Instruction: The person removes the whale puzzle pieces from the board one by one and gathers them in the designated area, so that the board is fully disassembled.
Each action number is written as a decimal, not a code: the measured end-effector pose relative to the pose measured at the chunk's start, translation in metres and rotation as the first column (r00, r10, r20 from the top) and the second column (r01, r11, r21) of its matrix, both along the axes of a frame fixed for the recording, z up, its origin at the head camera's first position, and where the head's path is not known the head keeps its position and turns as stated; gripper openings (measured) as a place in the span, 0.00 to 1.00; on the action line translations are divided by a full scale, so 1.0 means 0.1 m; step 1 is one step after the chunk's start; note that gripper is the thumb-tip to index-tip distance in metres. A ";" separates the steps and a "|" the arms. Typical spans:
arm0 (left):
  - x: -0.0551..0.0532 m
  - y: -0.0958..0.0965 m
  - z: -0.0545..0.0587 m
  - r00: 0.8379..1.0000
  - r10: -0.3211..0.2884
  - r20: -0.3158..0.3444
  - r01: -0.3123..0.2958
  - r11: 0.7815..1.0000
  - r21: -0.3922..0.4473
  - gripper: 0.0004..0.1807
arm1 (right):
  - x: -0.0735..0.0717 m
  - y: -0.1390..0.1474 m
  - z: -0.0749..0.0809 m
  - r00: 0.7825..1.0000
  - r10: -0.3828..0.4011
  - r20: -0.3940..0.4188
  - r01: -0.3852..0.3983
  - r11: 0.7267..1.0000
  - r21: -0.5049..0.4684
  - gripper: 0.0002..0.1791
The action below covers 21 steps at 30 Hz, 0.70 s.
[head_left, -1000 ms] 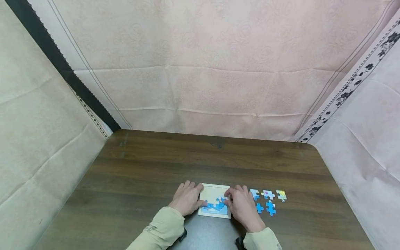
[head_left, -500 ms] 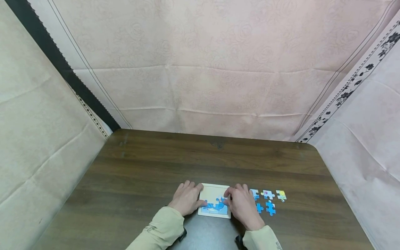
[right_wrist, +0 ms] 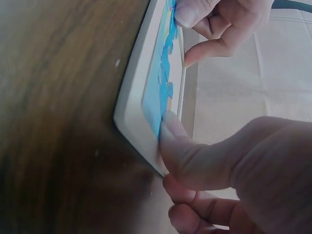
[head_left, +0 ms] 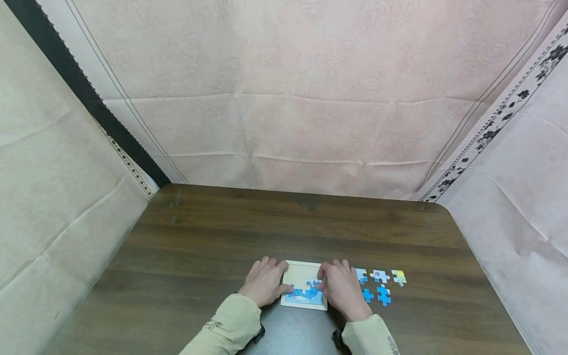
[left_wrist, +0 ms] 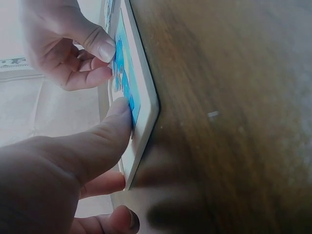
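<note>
A jigsaw puzzle tray (head_left: pixel 303 264) with a pale frame lies flat on the table. Blue pieces (head_left: pixel 306 297) fill its near part, and its far part shows bare cream backing. My left hand (head_left: pixel 263 282) holds the tray at its left side, the thumb (left_wrist: pixel 119 109) lying on the blue pieces and the fingers by the frame. At the tray's right side my right hand (head_left: pixel 342 288) has thumb (right_wrist: pixel 173 129) and index finger on either side of a puzzle piece, pinching it over the tray. Most of that piece is hidden by the fingers.
Several loose puzzle pieces lie right of the right hand, among them a yellow one (head_left: pixel 399 276), a white-and-blue one (head_left: pixel 380 276) and a blue one (head_left: pixel 383 295). The brown wooden table (head_left: pixel 213 231) ends at pale cloth walls (head_left: pixel 284 128).
My right hand has shifted slightly left and away from me, its index finger a little farther over the tray. The left hand and the tray have barely moved.
</note>
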<state>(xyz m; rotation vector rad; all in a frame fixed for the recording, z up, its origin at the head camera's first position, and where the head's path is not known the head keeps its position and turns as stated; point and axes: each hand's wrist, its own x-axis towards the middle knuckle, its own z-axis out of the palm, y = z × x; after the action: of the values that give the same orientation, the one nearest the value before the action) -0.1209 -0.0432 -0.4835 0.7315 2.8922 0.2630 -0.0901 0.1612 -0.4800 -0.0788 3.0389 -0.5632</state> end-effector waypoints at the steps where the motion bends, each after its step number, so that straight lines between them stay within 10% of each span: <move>1: 0.00 0.00 0.00 1.000 0.001 0.000 -0.001 1.000 0.000 0.29 | 0.00 0.00 0.00 1.000 -0.001 -0.001 0.001 1.000 -0.005 0.10; 21: 0.01 -0.01 0.00 1.000 -0.002 -0.003 0.002 1.000 -0.002 0.30 | 0.04 -0.02 0.00 0.999 -0.020 -0.034 0.019 1.000 -0.024 0.13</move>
<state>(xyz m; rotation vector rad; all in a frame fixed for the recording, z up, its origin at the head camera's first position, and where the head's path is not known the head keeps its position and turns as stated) -0.1203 -0.0438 -0.4835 0.7345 2.8936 0.2584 -0.0861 0.1594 -0.4796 -0.0609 3.0701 -0.6052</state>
